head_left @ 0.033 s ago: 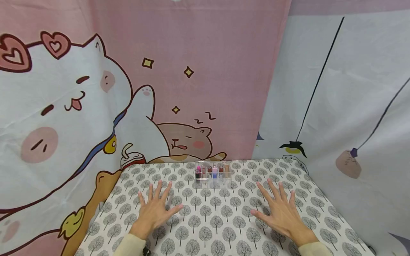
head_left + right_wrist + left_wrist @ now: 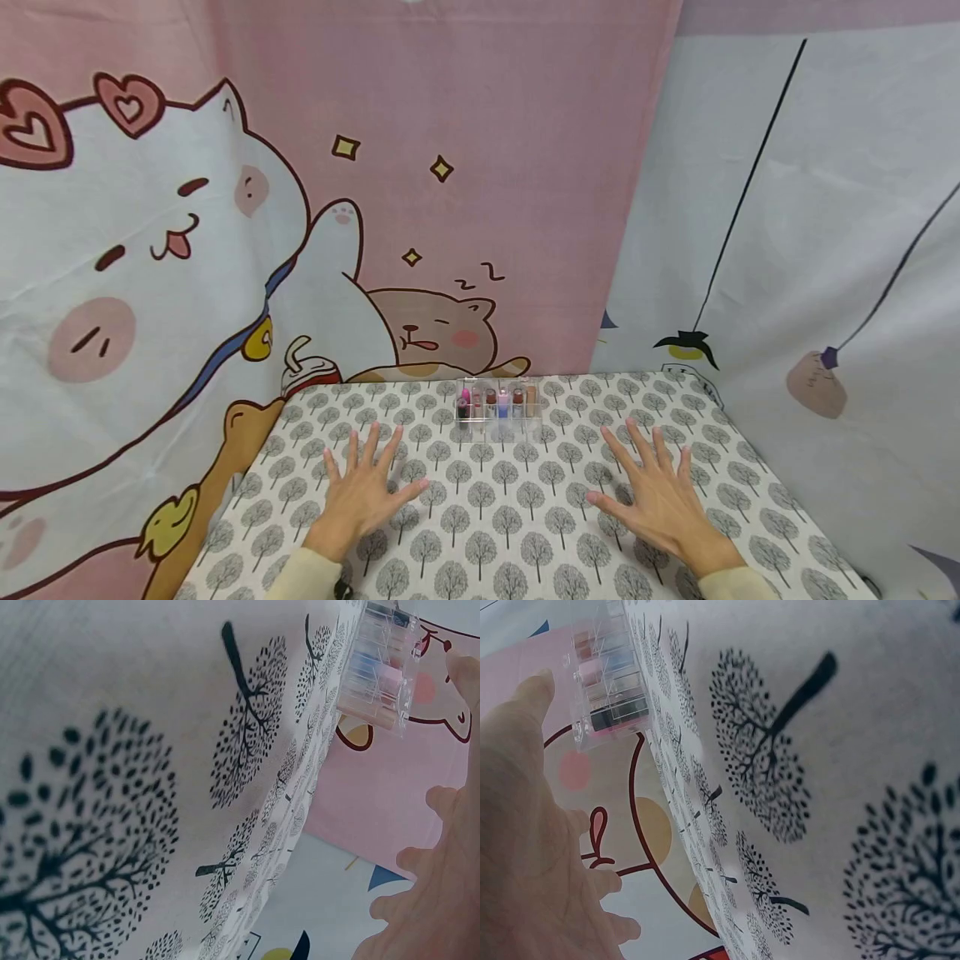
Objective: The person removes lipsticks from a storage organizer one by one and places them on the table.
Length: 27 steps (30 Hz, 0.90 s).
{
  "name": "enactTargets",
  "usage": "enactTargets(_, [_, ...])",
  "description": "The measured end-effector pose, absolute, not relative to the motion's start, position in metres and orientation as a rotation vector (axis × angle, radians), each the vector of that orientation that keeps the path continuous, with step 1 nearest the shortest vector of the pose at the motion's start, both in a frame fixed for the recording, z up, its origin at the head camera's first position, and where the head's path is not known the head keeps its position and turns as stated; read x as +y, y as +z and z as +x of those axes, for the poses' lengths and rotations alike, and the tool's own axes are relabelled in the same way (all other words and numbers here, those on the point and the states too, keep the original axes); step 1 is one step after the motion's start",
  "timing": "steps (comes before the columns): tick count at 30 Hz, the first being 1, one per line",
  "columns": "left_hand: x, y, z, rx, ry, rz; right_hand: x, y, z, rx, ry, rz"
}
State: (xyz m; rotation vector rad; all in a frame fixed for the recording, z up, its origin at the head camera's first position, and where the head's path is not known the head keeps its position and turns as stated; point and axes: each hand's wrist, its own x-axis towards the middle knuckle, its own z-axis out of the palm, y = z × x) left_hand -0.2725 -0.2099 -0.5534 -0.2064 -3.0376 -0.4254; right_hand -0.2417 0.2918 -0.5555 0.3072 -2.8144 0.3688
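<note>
Head view shows the left hand (image 2: 365,492) at 7 o'clock and right hand (image 2: 657,498) at 5, both spread flat on the tree-print tablecloth (image 2: 510,517). At 12 o'clock, well apart from both, stands the clear lipstick organizer (image 2: 498,408).

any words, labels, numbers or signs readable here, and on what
"z Z": drawn above the sleeping cat on the pink backdrop, the only readable marks.
Lipsticks in the clear organizer: any labels too small to read.
Tree-print tablecloth: no text.
Left hand and right hand: nothing written.
</note>
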Motion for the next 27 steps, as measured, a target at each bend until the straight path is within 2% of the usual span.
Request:
enactTargets(18, [-0.207, -0.548, -0.293, -3.017, -0.447, -0.255, 0.288, -0.555, -0.247, -2.786, 0.375, 0.31])
enactTargets(27, [-0.197, -0.547, -0.302, -3.015, -0.556, -0.286, 0.276, -0.552, -0.262, -2.76, 0.403, 0.365])
